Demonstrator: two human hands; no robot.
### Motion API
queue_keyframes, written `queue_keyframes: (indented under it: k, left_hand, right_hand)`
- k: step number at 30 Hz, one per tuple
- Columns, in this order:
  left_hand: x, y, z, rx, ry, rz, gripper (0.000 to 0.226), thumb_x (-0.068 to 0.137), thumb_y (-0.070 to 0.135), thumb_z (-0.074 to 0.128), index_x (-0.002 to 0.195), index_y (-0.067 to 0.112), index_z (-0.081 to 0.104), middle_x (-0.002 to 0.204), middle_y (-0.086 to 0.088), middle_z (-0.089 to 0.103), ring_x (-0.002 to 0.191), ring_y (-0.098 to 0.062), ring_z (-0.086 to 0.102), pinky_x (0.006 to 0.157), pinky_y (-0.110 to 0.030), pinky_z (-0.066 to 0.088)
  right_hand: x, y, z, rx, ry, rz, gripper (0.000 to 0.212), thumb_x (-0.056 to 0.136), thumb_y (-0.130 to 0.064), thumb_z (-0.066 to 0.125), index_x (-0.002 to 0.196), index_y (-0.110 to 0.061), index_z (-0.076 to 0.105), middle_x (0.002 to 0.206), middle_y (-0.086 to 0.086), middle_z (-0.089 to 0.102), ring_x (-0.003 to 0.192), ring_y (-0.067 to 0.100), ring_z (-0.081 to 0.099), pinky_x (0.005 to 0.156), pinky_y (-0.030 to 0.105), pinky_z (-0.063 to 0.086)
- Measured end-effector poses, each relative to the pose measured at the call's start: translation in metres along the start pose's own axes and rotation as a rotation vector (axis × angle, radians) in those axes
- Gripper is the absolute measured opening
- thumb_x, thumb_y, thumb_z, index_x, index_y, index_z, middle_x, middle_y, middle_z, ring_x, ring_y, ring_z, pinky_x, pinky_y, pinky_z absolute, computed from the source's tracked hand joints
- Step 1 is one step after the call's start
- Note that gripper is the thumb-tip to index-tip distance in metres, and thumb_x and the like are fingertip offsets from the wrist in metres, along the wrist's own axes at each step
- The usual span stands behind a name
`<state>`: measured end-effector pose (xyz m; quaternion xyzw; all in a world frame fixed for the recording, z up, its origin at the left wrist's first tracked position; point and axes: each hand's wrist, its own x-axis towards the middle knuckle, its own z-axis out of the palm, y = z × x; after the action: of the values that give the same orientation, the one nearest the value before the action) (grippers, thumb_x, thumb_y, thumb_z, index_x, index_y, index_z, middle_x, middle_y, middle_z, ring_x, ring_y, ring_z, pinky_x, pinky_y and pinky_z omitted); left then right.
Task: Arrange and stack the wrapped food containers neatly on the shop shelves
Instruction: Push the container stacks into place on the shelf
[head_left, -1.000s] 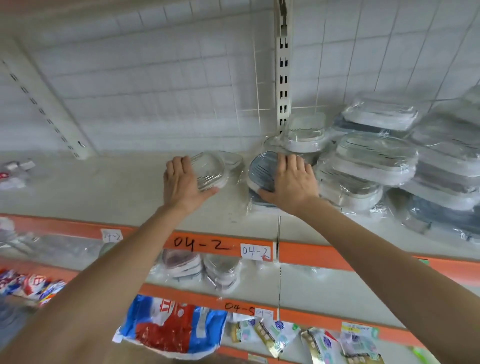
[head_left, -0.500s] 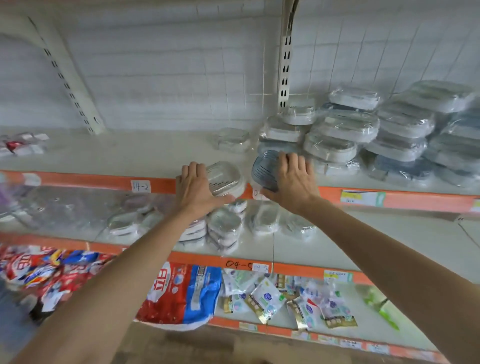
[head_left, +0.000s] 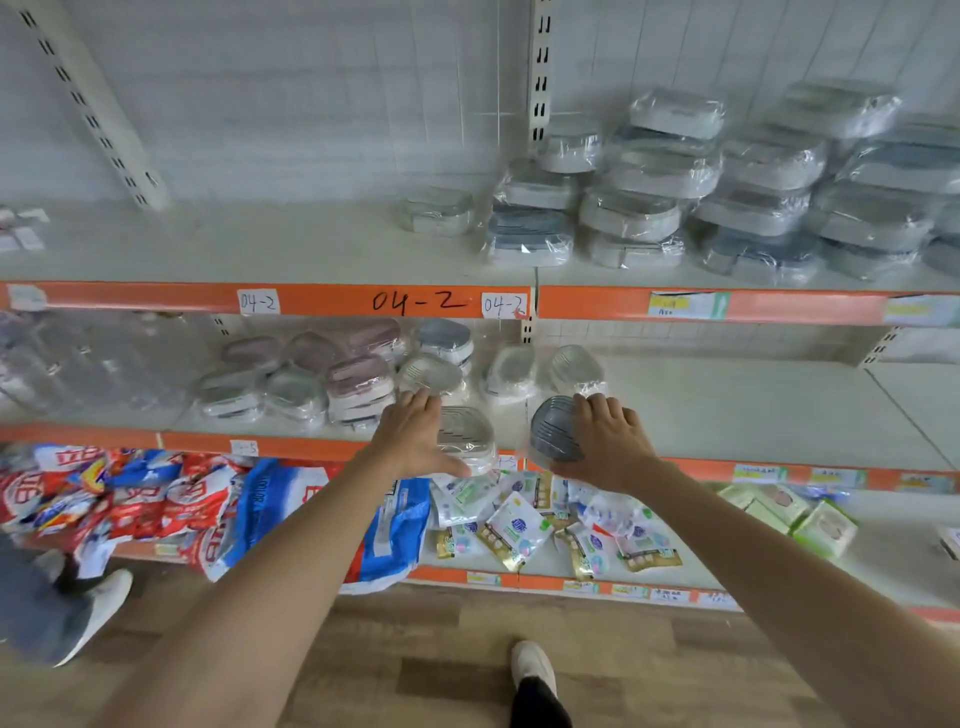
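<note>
My left hand (head_left: 415, 436) grips a clear-lidded wrapped container (head_left: 465, 434) at the front edge of the middle shelf (head_left: 727, 410). My right hand (head_left: 610, 449) holds a grey wrapped container (head_left: 553, 428) tilted on edge beside it. Behind them on this shelf lie several small wrapped containers, pink ones (head_left: 358, 374) to the left and clear ones (head_left: 574, 366) by the divider. The top shelf (head_left: 260, 249) carries a loose pile of larger wrapped containers (head_left: 660, 176) on its right half.
Orange shelf edges carry labels reading 04-2 (head_left: 415, 301). The bottom shelf holds red and blue bags (head_left: 208, 514), small sachets (head_left: 519, 525) and green boxes (head_left: 800, 514). Another person's shoe (head_left: 98, 608) is at the left on the wooden floor; my own foot (head_left: 532, 670) shows below.
Both hands have come down from the top shelf to the front of the middle shelf, each carrying its container. The view has dropped and pulled back.
</note>
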<state>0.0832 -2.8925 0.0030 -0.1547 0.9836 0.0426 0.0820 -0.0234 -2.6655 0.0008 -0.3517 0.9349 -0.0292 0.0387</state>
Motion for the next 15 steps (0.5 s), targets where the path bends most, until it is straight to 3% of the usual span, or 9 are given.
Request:
queue_keyframes:
  k: [8, 15]
  left_hand:
    - [0.082, 0.034, 0.069, -0.050, -0.042, 0.019, 0.097, 0.065, 0.072, 0.067, 0.132, 0.007, 0.041, 0.131, -0.008, 0.044, 0.121, -0.024, 0.038, 0.104, -0.034, 0.030]
    - [0.163, 0.062, 0.143, -0.052, -0.075, -0.034, 0.093, 0.070, 0.065, 0.067, 0.137, 0.010, 0.034, 0.136, -0.008, 0.039, 0.128, -0.025, 0.033, 0.112, -0.034, 0.020]
  right_hand:
    - [0.035, 0.045, 0.078, 0.116, -0.126, 0.093, 0.085, 0.076, -0.058, 0.062, 0.136, -0.008, 0.028, 0.132, 0.008, 0.039, 0.124, 0.026, 0.039, 0.105, 0.036, 0.029]
    - [0.104, 0.090, 0.141, 0.166, -0.165, 0.141, 0.087, 0.075, -0.057, 0.065, 0.137, -0.010, 0.027, 0.138, 0.007, 0.037, 0.129, 0.026, 0.036, 0.109, 0.039, 0.024]
